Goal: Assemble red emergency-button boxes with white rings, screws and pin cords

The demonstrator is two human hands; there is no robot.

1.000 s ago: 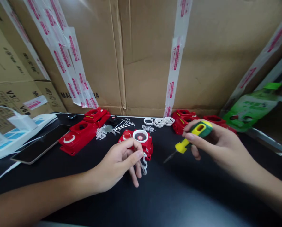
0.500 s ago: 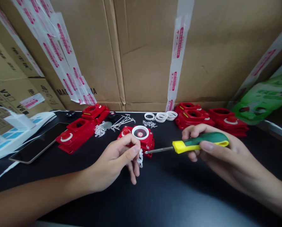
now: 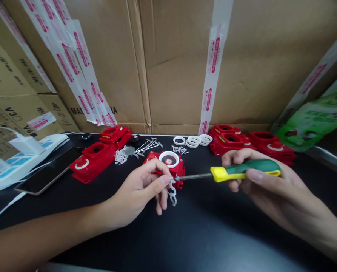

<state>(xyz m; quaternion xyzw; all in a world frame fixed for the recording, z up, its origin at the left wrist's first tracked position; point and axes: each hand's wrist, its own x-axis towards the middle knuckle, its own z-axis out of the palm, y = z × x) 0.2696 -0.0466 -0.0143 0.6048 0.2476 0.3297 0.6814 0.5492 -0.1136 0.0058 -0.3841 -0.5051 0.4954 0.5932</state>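
My left hand pinches a small white plastic chain between thumb and forefinger, just in front of a red box with a white ring and a red button on the black table. My right hand grips a screwdriver with a green and yellow handle. The screwdriver lies level, pointing left. Its metal tip meets the chain at my left fingertips, beside the red box's front edge.
More red box parts lie at left and back right. White rings, small screws, long nails and loose white chains lie behind. A phone and a white power strip sit left. Cardboard boxes wall the back.
My right hand turned the screwdriver from pointing down-left to level, then slid its tip left up to my left fingertips. My left hand kept its pinch on the chain.
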